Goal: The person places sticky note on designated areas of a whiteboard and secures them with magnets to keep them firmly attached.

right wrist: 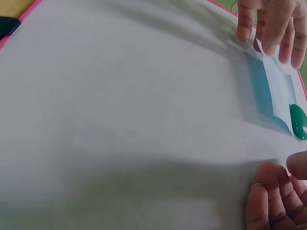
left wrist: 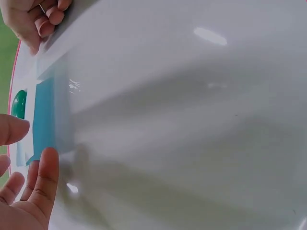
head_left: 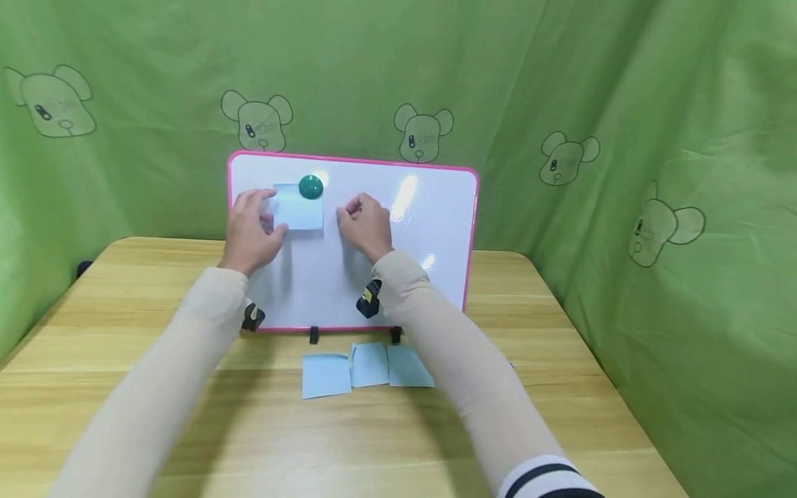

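Observation:
A light blue sticky note [head_left: 297, 211] is on the upper left of a whiteboard [head_left: 429, 228], its lower part standing off the surface. A round green magnet [head_left: 310, 187] sits over its upper right corner. At the note's left edge is my left hand [head_left: 250, 232], thumb and fingers spread, fingertips right at the paper. My right hand [head_left: 367, 225] is just right of the note, close over the board, with fingers loosely bent and nothing visible in them. In the right wrist view, a gap separates that hand's thumb from its fingers [right wrist: 269, 184].
The pink-framed board stands on black feet [head_left: 314, 335] on a wooden table [head_left: 535, 415]. In front of it lie three blue notes, the left one [head_left: 326, 375] nearest me, the right one [head_left: 407, 366] partly behind my right forearm. A green curtain [head_left: 498, 69] hangs behind.

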### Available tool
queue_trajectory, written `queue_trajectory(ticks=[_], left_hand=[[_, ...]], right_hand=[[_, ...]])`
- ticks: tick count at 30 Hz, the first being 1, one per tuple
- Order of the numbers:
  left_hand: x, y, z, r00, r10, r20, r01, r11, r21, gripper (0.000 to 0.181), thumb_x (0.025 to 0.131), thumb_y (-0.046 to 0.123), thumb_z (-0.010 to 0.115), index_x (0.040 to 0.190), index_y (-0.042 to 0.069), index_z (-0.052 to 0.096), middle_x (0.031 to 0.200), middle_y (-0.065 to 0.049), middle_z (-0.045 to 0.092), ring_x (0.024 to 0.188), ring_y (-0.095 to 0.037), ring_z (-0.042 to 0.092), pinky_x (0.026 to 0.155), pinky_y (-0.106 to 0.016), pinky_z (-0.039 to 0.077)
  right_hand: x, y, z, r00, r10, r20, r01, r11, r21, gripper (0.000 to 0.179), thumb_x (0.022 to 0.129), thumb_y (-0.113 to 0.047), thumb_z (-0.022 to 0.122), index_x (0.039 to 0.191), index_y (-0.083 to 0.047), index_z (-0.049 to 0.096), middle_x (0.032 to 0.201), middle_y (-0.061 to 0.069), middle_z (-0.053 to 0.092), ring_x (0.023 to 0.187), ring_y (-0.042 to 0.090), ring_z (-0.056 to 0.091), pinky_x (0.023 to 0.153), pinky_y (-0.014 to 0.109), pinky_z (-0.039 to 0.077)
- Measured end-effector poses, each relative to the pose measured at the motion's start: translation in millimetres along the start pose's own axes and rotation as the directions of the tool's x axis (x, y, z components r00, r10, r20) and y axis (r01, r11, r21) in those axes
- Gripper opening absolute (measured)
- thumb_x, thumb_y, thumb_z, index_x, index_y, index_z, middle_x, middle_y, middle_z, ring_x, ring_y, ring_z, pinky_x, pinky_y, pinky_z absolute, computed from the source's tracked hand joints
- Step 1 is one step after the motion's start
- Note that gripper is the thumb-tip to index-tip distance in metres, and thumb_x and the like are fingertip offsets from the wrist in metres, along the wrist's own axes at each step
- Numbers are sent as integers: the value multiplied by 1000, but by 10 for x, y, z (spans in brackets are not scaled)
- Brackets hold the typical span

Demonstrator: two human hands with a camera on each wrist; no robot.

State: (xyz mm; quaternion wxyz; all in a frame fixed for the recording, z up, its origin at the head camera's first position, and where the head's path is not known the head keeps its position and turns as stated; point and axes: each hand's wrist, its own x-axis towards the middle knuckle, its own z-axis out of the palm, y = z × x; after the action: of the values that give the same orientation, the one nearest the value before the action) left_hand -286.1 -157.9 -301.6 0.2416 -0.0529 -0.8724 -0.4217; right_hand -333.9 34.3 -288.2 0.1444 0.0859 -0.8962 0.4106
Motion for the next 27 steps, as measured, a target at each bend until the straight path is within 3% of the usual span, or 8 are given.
queue_trajectory(ticks=[15, 27], left_hand=[[-142, -34, -21, 1000, 14, 12, -14, 1000, -4, 54, 88, 8, 65, 139, 6, 47, 144, -15, 37, 102, -30, 55, 77, -44, 55], [-299, -45, -29, 999, 22, 38, -23, 999, 32, 54, 89, 11, 66, 140, 8, 46, 142, -16, 38, 96, -31, 57, 74, -46, 56]], right_hand=[[-107, 297, -181, 999, -43, -12, 42, 997, -65, 17, 92, -26, 62, 88, -10, 59, 80, 3, 64, 74, 17, 58, 69, 31, 47], [-256, 545, -380, 999, -36, -15, 35, 996, -84, 18, 92, -28, 62, 90, -10, 59, 82, 4, 63, 76, 19, 58, 65, 32, 48]])
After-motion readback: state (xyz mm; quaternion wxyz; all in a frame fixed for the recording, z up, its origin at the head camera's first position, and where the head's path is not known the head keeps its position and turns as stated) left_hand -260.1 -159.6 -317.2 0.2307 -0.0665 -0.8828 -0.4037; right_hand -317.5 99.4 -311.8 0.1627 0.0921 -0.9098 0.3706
